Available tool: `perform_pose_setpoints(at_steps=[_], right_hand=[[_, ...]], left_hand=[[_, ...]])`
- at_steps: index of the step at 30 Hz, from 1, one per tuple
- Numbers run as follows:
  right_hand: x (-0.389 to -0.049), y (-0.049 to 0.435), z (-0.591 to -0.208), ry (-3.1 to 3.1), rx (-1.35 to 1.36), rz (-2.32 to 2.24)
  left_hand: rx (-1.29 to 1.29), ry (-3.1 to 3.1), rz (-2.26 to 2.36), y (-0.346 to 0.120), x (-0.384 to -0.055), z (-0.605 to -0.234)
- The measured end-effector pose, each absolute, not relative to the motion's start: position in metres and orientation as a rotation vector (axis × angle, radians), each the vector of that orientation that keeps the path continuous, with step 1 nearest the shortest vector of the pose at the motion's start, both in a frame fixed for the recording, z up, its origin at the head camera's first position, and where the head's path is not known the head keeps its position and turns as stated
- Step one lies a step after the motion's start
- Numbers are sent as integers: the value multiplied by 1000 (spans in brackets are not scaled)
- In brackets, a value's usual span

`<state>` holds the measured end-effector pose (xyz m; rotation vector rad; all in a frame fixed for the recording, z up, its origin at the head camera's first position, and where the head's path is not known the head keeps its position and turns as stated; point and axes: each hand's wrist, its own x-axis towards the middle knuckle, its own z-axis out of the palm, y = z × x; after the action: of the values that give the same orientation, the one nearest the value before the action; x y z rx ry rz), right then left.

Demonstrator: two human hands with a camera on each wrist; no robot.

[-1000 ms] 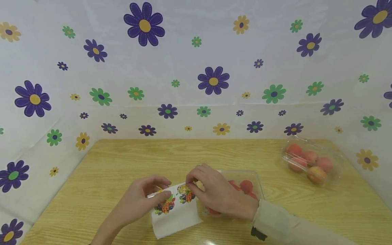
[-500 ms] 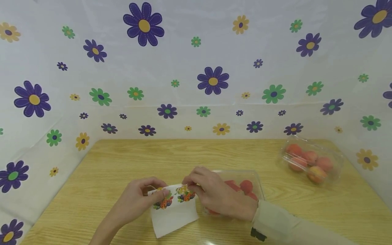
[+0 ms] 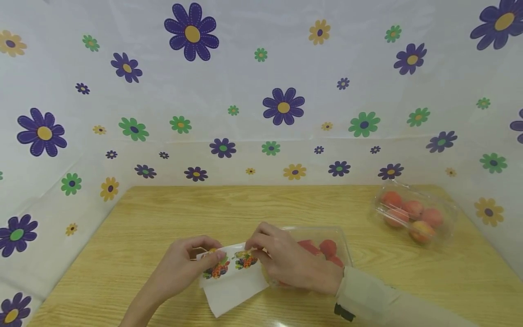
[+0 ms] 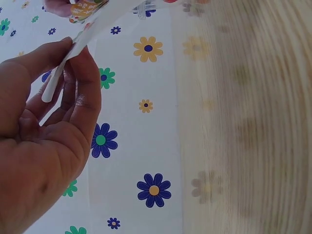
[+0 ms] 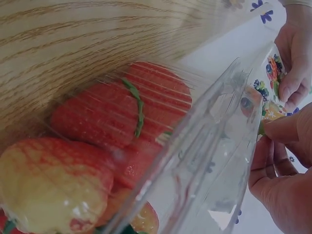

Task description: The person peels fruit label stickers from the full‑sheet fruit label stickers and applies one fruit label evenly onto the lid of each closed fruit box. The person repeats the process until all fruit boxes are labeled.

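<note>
A white fruit-sticker sheet with two printed fruit pictures sits between both hands, low in the head view. The left hand pinches its left part between thumb and fingers; the left wrist view shows the sheet's edge passing between them. At the upper right of the sheet, the right hand pinches the edge by one fruit picture. Below the printed strip, the plain white part slants away at an angle. Partly behind the right hand stands a clear plastic box holding strawberries, one of them pale.
Another clear plastic box with several round red-orange fruits stands at the back right of the wooden table. A white curtain with printed flowers closes off the back and both sides.
Both hands stay nearly in place on the sheet; the right hand has lowered slightly. The plain lower part now slants away from the printed strip, with its lower corner shifted a little to the right.
</note>
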<state>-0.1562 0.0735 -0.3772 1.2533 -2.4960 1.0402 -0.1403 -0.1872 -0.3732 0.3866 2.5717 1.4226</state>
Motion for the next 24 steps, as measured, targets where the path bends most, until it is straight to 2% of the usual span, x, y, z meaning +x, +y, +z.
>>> perform_pose_setpoints(at_steps=[24], right_hand=[[-155, 75, -373, -2467, 1243, 984]], left_hand=[[201, 2666, 1392, -183, -144, -371]])
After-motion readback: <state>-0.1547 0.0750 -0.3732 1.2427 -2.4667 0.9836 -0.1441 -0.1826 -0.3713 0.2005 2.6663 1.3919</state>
